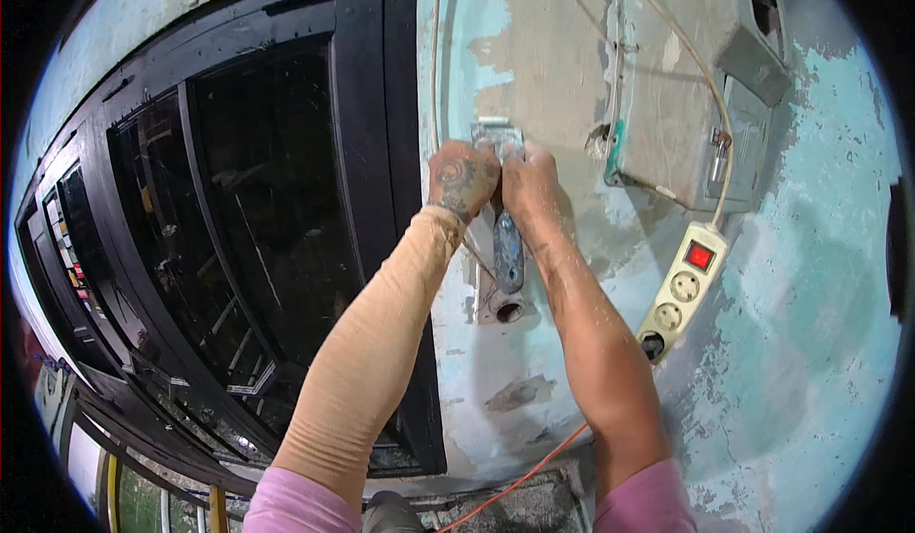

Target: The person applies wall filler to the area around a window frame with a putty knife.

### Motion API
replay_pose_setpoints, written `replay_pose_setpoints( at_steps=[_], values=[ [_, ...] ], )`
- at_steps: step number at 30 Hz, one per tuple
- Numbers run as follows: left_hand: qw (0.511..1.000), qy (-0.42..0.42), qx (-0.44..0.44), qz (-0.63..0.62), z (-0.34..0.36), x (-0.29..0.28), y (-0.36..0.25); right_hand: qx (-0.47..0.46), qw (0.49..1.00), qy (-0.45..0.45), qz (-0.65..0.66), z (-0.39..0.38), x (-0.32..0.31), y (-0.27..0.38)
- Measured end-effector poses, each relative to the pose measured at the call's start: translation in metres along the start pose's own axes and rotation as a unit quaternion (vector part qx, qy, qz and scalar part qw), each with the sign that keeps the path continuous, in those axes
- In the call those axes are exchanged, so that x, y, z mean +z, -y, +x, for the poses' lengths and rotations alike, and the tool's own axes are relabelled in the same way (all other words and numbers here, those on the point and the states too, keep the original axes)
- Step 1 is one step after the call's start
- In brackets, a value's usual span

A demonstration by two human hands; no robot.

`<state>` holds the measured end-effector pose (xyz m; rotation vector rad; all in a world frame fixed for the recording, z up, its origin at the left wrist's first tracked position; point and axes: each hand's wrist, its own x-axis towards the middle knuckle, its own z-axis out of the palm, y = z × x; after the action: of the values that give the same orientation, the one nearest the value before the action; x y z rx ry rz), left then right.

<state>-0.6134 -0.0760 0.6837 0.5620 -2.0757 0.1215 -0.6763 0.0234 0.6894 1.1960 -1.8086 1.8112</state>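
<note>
Your left hand point(464, 181) and right hand point(531, 185) closed their grip together on one scraper point(508, 252) against the wall point(558, 66), its blue handle pointing down between your wrists, probably to steady it with even pressure. One three-socket power strip point(682, 290), one socket filled, hung by its single cord point(726, 176), seemingly for easy reach.

No text, label, number or sign can be read. On the red switch point(700, 256) of the cream power strip point(678, 301), right of centre, any marking is too small to tell. The coloured patches point(69, 247) at the far left are too small to read, and the left hand's point(461, 173) tattoo point(459, 182) shows only indistinct dark lines.
</note>
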Motion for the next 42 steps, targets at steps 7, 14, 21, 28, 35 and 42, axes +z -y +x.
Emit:
replay_pose_setpoints(
  at_steps=[7, 14, 21, 28, 35, 42],
  values=[
    [0.931, 0.123, -0.196, -0.281, 0.017, -0.044, -0.031, 0.002, 0.997, 0.042, 0.070, 0.026, -0.006, -0.002],
    [0.950, 0.020, -0.191, -0.246, 0.006, -0.005, -0.010, 0.018, 1.000, -0.003, 0.023, 0.011, 0.008, -0.011],
    [0.989, 0.071, -0.017, -0.127, 0.036, -0.031, -0.001, -0.029, 0.998, -0.004, 0.064, 0.033, 0.002, 0.011],
    [0.979, 0.012, 0.097, 0.180, 0.024, -0.045, -0.016, -0.020, 0.998, -0.012, 0.056, 0.026, 0.004, 0.010],
    [0.989, 0.071, 0.058, 0.112, 0.037, -0.051, -0.028, -0.020, 0.998, -0.003, 0.054, 0.052, 0.004, -0.002],
    [0.998, 0.049, 0.034, -0.002, 0.065, -0.062, -0.022, -0.141, 0.990, 0.020, -0.001, 0.081, 0.004, 0.009]
  ],
)
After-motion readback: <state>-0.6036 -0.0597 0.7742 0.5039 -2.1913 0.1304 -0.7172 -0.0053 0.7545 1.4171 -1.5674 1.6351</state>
